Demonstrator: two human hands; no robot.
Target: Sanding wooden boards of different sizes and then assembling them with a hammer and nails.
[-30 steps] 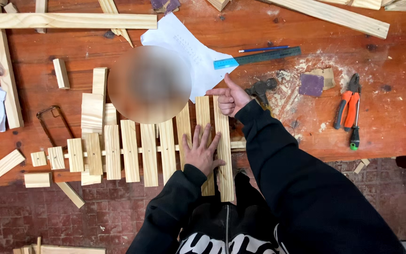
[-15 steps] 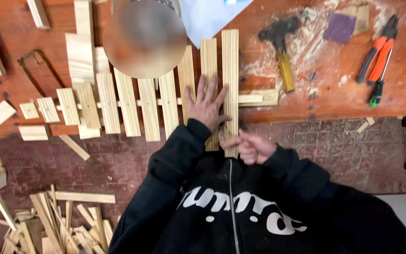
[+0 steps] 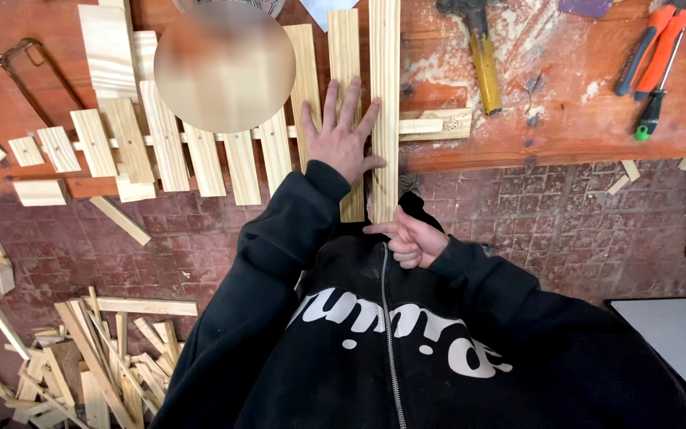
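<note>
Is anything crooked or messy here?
Yes. The slats left of the left hand tilt, while the long slat by the right hand runs straight. Sawdust is spilled on the bench, and scraps litter the floor.

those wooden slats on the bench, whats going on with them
A person in a black hoodie is lining up a row of pale wooden slats at the edge of a red workbench. The left hand lies flat, fingers spread, on the slats beside the long slat, which overhangs the bench edge. The right hand is curled at that slat's near end. A yellow-handled hammer and orange pliers lie untouched to the right.
</note>
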